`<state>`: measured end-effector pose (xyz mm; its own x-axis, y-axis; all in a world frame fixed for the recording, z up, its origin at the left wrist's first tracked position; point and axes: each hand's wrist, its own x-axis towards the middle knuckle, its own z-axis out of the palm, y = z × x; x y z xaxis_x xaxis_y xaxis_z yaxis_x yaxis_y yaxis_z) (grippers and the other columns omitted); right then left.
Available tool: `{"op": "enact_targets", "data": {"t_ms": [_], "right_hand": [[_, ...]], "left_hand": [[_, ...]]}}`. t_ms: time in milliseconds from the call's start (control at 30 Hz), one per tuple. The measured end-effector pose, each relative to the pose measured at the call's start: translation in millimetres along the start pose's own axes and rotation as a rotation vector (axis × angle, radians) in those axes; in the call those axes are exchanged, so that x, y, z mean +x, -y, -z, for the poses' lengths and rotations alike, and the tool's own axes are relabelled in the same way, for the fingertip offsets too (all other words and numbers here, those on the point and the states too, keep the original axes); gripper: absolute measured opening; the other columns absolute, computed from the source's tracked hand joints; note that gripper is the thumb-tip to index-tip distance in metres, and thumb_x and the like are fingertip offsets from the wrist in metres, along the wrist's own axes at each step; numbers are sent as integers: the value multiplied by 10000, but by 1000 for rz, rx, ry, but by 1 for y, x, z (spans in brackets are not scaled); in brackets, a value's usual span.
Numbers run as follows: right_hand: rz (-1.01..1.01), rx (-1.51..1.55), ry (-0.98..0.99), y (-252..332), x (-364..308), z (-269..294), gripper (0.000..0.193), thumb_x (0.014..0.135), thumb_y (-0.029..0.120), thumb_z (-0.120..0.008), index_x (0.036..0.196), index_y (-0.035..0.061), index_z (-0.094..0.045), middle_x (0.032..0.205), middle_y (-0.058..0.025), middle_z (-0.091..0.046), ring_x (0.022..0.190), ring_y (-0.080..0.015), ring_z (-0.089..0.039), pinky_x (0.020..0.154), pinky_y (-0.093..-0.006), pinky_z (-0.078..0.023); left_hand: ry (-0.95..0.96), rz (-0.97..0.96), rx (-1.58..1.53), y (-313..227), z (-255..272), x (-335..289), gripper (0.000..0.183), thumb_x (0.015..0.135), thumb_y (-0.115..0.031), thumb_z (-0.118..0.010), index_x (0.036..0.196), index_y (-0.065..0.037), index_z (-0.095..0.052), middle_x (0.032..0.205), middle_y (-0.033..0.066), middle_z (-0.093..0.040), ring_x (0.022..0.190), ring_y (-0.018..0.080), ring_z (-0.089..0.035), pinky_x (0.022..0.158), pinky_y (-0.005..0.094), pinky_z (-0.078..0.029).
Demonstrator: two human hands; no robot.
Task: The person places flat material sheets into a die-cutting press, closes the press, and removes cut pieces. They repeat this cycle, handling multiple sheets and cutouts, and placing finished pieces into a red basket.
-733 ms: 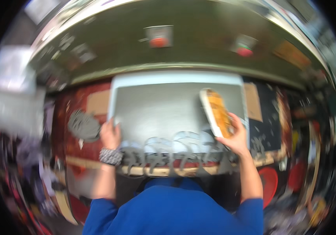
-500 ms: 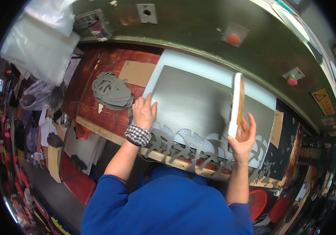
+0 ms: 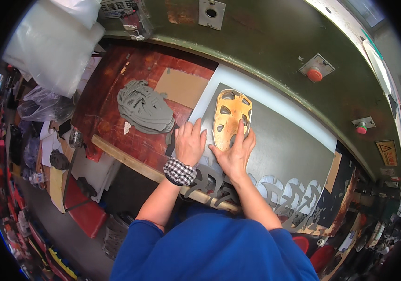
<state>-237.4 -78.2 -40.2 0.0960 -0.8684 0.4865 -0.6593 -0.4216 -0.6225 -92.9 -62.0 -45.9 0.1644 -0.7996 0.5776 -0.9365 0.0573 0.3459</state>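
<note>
A sole-shaped cutting die (image 3: 228,122), yellowish-brown with a pale rim and several cut-out openings, lies flat on a dark grey sheet (image 3: 284,145), near its left end. Around the die's near end is my right hand (image 3: 236,157), thumb at the left side and fingers over the top and right. My left hand (image 3: 191,144) rests at the sheet's left edge with fingers stretched forward, holding nothing. Beneath the sheet a pale white board (image 3: 298,115) shows. Along the near edge hangs a strip of cut-out grey scrap (image 3: 275,189).
On the reddish table (image 3: 102,112) at left sit a pile of grey cut pieces (image 3: 144,107) and a brown cardboard piece (image 3: 182,88). A green machine beam (image 3: 266,42) with a red button (image 3: 314,74) spans the far side. Small grey scraps lie at right.
My right hand has brought the die from the sheet's right side, where it stood on edge, leftward and laid it flat. My left hand stays by the left edge. The view has shifted slightly.
</note>
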Motion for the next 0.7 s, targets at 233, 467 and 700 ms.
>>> {"op": "enact_targets", "data": {"t_ms": [233, 467, 700], "right_hand": [[-178, 492, 32, -44, 16, 42, 847, 814, 264, -718, 1454, -21, -242, 1435, -272, -321, 1331, -355, -355, 1105, -453, -296], [-450, 173, -319, -138, 12, 160, 679, 956, 203, -515, 1493, 20, -143, 1446, -254, -333, 1349, -325, -353, 1098, -422, -315], [-278, -406, -662, -191, 99, 231, 918, 965, 562, -330, 1433, -153, 5, 1509, -355, -39, 1434, -433, -20, 1170, -465, -32]], "left_hand": [[-24, -8, -137, 16, -13, 19, 278, 822, -15, -565, 1092, -10, -631, 806, 152, -551, 794, 336, -554, 723, 429, -442], [-38, 282, -311, 35, 0, -3, 221, 880, -72, -586, 1094, -23, -614, 849, 125, -609, 761, 305, -581, 723, 401, -463], [137, 136, 24, 43, -27, -6, 194, 893, -151, -609, 729, -48, -605, 662, 118, -580, 655, 291, -564, 666, 397, -403]]}}
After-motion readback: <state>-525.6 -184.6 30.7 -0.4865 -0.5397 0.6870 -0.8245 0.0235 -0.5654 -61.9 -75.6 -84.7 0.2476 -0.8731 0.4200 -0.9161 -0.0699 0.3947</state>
